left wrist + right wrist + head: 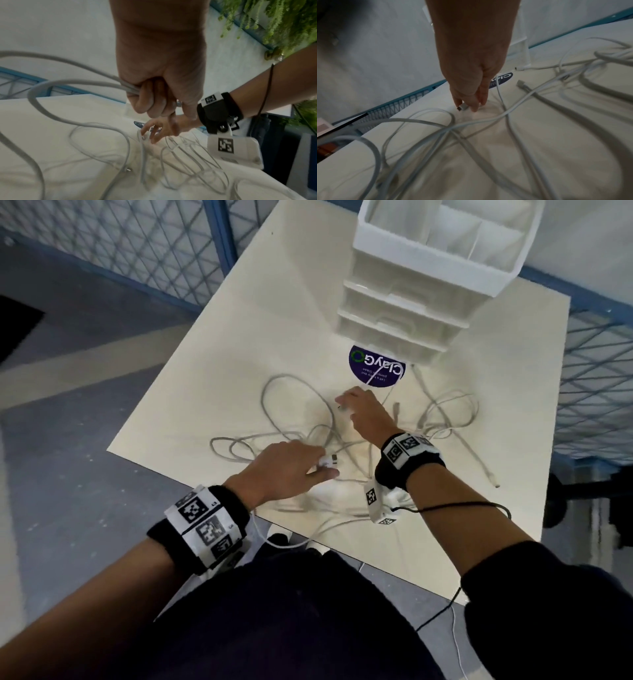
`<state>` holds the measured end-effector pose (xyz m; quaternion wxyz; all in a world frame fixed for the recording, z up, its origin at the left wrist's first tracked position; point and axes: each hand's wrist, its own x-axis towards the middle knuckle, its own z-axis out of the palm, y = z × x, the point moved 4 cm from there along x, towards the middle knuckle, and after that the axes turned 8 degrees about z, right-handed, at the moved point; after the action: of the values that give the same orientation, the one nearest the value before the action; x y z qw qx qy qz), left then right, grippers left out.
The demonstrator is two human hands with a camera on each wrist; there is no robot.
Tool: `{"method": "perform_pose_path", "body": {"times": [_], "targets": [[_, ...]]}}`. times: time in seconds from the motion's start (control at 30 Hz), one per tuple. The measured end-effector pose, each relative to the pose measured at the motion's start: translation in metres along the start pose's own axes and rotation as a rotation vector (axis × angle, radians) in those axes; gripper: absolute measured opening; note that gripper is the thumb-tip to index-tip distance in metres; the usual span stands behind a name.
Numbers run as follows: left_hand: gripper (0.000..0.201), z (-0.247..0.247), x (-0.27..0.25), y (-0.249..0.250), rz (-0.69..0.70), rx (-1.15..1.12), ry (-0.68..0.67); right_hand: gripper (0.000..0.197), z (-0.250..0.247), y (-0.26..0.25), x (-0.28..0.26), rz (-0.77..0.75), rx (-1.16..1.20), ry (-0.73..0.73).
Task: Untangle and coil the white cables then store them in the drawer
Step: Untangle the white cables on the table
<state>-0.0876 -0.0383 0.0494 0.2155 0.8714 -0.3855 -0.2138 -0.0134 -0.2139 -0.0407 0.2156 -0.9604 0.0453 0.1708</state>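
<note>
Head looks down; wrists close, sharing the cables (308, 436).

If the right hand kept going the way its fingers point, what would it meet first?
The right hand points down at the table, its fingertips at a cable plug. It would likely meet that plug, then the tabletop; whether it already grips the plug is unclear.

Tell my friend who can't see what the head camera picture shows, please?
Two hands work a tangle of white cables on a cream table: the left hand grips a plug end, the right hand pinches another. White drawers stand behind, all shut.
</note>
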Motion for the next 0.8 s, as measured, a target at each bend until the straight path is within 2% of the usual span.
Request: {"method": "perform_pose_path", "body": {"times": [0.13,0.2,0.27,0.37,0.43,0.57,0.63,0.8], "targets": [[0.033,-0.02,0.006,0.002,-0.018,-0.323,0.099,0.014,-0.011,-0.006,0.008,-0.018,0.081,0.077],[0.03,-0.027,0.009,-0.003,-0.078,-0.557,0.135,0.01,-0.027,-0.011,0.008,-0.02,0.21,0.122],[0.026,-0.034,0.015,-0.006,-0.077,-0.707,0.182,0.013,-0.055,-0.021,0.002,-0.008,0.464,0.15],[0.017,-0.043,0.032,-0.006,-0.016,-0.722,0.259,0.02,-0.098,-0.041,-0.019,-0.04,0.746,0.188],[0.015,-0.05,0.045,-0.007,0.026,-0.718,0.366,0.014,-0.121,-0.055,-0.037,-0.126,0.827,0.147],[0.015,-0.068,0.061,-0.002,0.073,-0.696,0.567,0.025,-0.145,-0.068,-0.068,-0.209,0.874,0.038],[0.017,-0.075,0.067,0.006,0.119,-0.716,0.581,0.022,-0.148,-0.069,-0.075,-0.208,0.871,0.052],[0.032,-0.079,0.075,0.023,0.232,-0.783,0.491,0.015,-0.16,-0.061,-0.085,-0.152,0.854,0.214]]}}
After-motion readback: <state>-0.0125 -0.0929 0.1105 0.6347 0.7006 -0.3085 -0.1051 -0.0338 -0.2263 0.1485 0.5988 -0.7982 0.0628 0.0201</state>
